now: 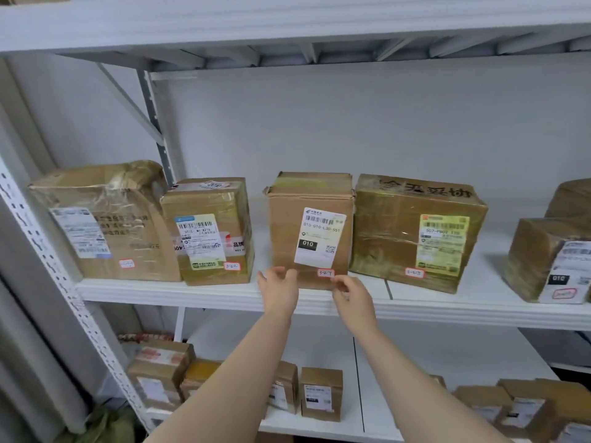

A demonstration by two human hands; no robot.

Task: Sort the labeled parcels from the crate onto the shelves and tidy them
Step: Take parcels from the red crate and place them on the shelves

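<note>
The right fingers (339,285) are blurred. They are bent in front of the box's (287,225) bottom edge, just below a small red-edged tag (326,273), and I cannot tell if they pinch anything. The left hand (278,290) lies over the box's lower left corner with its fingers loosely spread and gripping nothing; contact is possibly there, but unclear. The right hand (351,295) is beside it. Both forearms cover some small parcels (321,393) on the lower shelf (319,430). A parcel (550,260) at the right is cut off by the frame.

The box stands upright, its long axis vertical. Its labelled face is turned outward, and the white label (321,238) is stuck on a little askew. It sits at the front edge of the middle shelf (224,294), about midway along. There is a gap to a taped parcel (208,231) on its left, and it stands close against a wider taped one (415,231) on its right.

The shelves are white metal with a perforated upright (41,238) at the left, set against a plain pale wall (351,123).
</note>
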